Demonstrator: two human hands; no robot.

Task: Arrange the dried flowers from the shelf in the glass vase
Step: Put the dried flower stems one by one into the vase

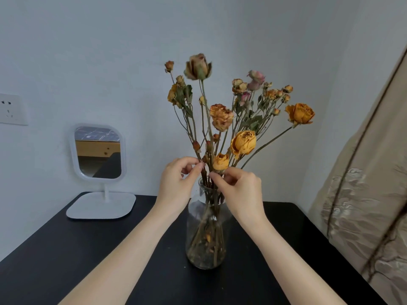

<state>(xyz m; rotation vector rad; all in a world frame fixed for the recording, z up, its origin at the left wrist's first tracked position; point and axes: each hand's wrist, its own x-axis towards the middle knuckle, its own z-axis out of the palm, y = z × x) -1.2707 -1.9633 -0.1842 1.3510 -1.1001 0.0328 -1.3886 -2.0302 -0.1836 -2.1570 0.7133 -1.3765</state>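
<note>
The dried flowers [221,118] stand in the glass vase [206,234], which sits about mid-table on the black table [66,249], with a small white mirror [98,150] at ten o'clock from it and a curtain [363,194] at three o'clock. The left hand [176,183] pinches stems between thumb and forefinger just above the vase mouth. The right hand [240,190] pinches a stem right under the small orange rose [221,162], the lowest bloom. These flowers are probably very light and brittle: the heads and leaves would likely crumble or shed if squeezed, so the bare lower stems near the neck, where both hands are, look like the safest place to hold. The stems run roughly upright, cut ends down in the vase and heads up. They fan from eleven o'clock to two o'clock, and one long stem with a big orange bloom [300,113] leans farthest towards two. The vase looks smooth and could tip if a stem is tugged sideways.
</note>
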